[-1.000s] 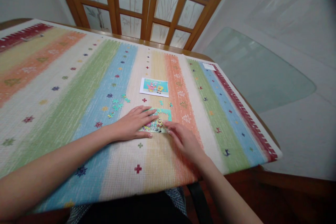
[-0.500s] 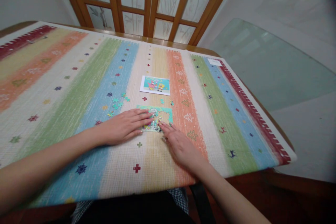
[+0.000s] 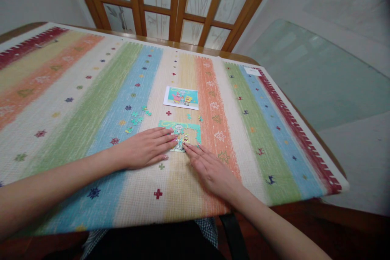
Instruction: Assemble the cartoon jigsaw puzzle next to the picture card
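Note:
A small, partly assembled cartoon jigsaw puzzle point(image 3: 183, 132) with a teal border lies on the striped tablecloth point(image 3: 91, 89). My left hand point(image 3: 146, 148) lies flat, fingers stretched out, covering the puzzle's left lower part. My right hand point(image 3: 210, 168) also lies flat, its fingertips touching the puzzle's bottom right edge. Neither hand holds anything. A reference picture card point(image 3: 181, 97) lies just beyond the puzzle. Several loose teal puzzle pieces point(image 3: 137, 118) are scattered to the left of it, and two more loose pieces point(image 3: 195, 117) lie between card and puzzle.
The table's right edge point(image 3: 304, 138) drops to a pale floor with a glass sheet point(image 3: 304, 73) on it. A wooden framed glass door point(image 3: 176, 4) stands behind the table. A small white label point(image 3: 252, 71) lies at the far right corner.
My left hand slid back toward me and to the left, uncovering more of the puzzle. My right hand flattened and its fingertips stay at the puzzle's lower right.

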Demonstrator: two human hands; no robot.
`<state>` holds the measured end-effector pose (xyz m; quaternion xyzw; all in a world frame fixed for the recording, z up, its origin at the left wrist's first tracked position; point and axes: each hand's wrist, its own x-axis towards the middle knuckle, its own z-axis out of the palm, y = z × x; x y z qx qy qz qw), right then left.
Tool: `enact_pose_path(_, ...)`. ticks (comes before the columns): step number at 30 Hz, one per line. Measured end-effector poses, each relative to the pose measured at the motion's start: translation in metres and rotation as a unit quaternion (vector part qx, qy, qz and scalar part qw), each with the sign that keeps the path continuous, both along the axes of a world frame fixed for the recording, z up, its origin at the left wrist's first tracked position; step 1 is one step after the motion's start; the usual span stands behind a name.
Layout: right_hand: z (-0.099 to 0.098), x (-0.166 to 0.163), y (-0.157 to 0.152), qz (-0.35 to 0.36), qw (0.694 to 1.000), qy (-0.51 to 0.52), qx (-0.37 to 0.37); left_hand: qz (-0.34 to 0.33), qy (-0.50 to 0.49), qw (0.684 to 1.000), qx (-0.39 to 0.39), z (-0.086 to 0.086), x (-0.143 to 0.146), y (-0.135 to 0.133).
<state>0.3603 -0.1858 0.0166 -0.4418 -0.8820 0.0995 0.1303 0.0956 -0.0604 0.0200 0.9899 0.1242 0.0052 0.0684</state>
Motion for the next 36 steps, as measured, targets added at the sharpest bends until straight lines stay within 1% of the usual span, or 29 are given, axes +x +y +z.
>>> enact_pose_path(5, -0.006, 0.001, -0.001, -0.005, 1.000, -0.014, 0.005, -0.031, 0.001, 0.999, -0.015, 0.000, 0.010, -0.006)
enact_pose_path(8, -0.006, -0.001, -0.003, 0.003, 0.999, -0.035, 0.027, -0.031, 0.006, 0.999, -0.024, 0.001, 0.010, -0.008)
enact_pose_path(12, 0.000, -0.010, -0.005, 0.011, 0.994, -0.080, 0.071, -0.040, 0.011, 0.999, -0.027, 0.001, 0.008, -0.008)
enact_pose_path(14, 0.003, -0.015, -0.005, 0.022, 0.992, -0.097, 0.081, -0.046, 0.007, 0.999, -0.027, 0.000, 0.008, -0.007)
enact_pose_path(16, 0.006, -0.018, -0.002, 0.031, 0.992, -0.091, 0.078, -0.052, 0.000, 0.998, -0.028, 0.000, 0.009, -0.006)
enact_pose_path(18, 0.006, -0.016, 0.001, 0.024, 0.997, -0.051, 0.059, -0.054, -0.005, 0.998, -0.026, 0.000, 0.009, -0.006)
enact_pose_path(20, 0.004, -0.011, 0.005, -0.004, 0.999, 0.030, 0.022, -0.052, -0.004, 0.998, -0.024, 0.001, 0.010, -0.006)
enact_pose_path(23, 0.000, 0.000, 0.007, -0.056, 0.984, 0.161, -0.045, -0.048, -0.005, 0.999, -0.024, 0.002, 0.010, -0.006)
enact_pose_path(25, -0.002, 0.006, 0.007, -0.074, 0.975, 0.201, -0.056, -0.049, -0.010, 0.998, -0.026, 0.002, 0.010, -0.006)
enact_pose_path(27, -0.002, 0.009, 0.004, -0.066, 0.980, 0.187, -0.033, -0.051, -0.016, 0.998, -0.026, 0.002, 0.011, -0.007)
enact_pose_path(30, -0.002, 0.008, -0.002, -0.032, 0.992, 0.120, -0.001, -0.048, -0.025, 0.998, -0.021, 0.000, 0.012, -0.008)
enact_pose_path(33, -0.003, 0.004, -0.007, -0.015, 0.998, 0.063, -0.002, -0.043, -0.029, 0.999, -0.017, -0.001, 0.013, -0.009)
enact_pose_path(36, -0.006, 0.003, -0.008, -0.003, 0.999, 0.037, -0.005, -0.043, -0.026, 0.999, -0.016, -0.002, 0.013, -0.010)
